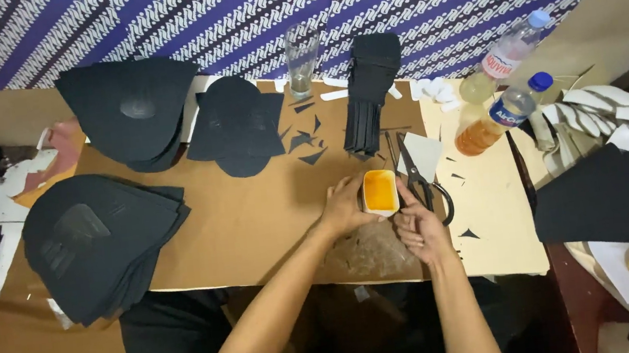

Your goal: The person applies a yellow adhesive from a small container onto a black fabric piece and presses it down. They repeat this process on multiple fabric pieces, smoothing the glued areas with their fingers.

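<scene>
My left hand (345,206) grips the side of a small white square cup (379,192) filled with orange liquid, standing on the brown board (256,214). My right hand (420,229) is just below and right of the cup, fingers curled near its lower edge; whether it holds something is hidden. Black scissors (418,181) lie right beside the cup, to its right.
Stacks of black cut fabric pieces lie at the left (95,242), back left (128,110) and back middle (237,126). Black strips (370,93), an empty glass (302,61), two plastic bottles (505,98), white shaped pieces (612,118) and a black sheet (601,197) sit around.
</scene>
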